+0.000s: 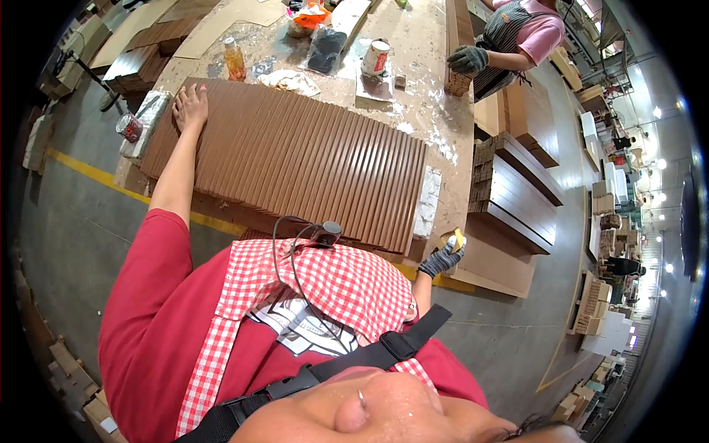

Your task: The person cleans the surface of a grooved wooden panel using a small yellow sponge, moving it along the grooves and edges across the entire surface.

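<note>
So we've got a big row of brown wooden slats packed edge to edge, lying flat across the near part of the pale, paint-splattered table. Our bare left hand rests flat on the far left corner of that row, fingers spread, so the grip is apart and just pressing down, not clamped on anything. Our right hand wears a dark grey work glove and sits at the near right corner of the table, just off the slats, with the grip closed on a small roll of yellowish tape.

White foam blocks sit against the right end of the row, and a wrapped bundle lies at the left end. Further up the table we see an orange drink bottle, a crumpled white rag and a red-and-white can. Across the table another person's gloved hand holds a small wood block. Stacks of brown panels stand on the floor to the right.
</note>
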{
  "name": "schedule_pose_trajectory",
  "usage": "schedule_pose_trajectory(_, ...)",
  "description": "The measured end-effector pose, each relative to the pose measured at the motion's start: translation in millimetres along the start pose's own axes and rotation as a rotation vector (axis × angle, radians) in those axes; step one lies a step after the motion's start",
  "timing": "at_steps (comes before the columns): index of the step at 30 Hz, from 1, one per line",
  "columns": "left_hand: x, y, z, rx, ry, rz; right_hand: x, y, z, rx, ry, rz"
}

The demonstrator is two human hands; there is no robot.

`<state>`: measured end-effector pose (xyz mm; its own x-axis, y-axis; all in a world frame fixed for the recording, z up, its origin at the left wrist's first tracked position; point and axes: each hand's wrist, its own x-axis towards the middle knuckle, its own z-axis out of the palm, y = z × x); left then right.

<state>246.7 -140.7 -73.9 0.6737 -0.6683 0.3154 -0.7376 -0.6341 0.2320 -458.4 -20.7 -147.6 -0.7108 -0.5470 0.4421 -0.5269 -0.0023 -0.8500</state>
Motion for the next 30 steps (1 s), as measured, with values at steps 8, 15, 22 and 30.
schedule_pose_trajectory(8,-3,7,-8,-0.038,0.009,-0.007,8,0,0,-0.131,-0.015,-0.036)
schedule_pose_trajectory(15,0,15,-8,-0.019,-0.003,0.000,18,-6,1,-0.007,0.089,0.038)
schedule_pose_trajectory(22,-2,10,-7,-0.011,-0.023,-0.031,23,-161,74,0.413,-0.370,-0.218)
schedule_pose_trajectory(30,0,11,-4,-0.021,-0.009,-0.024,-24,-254,158,0.238,-0.845,-0.155)
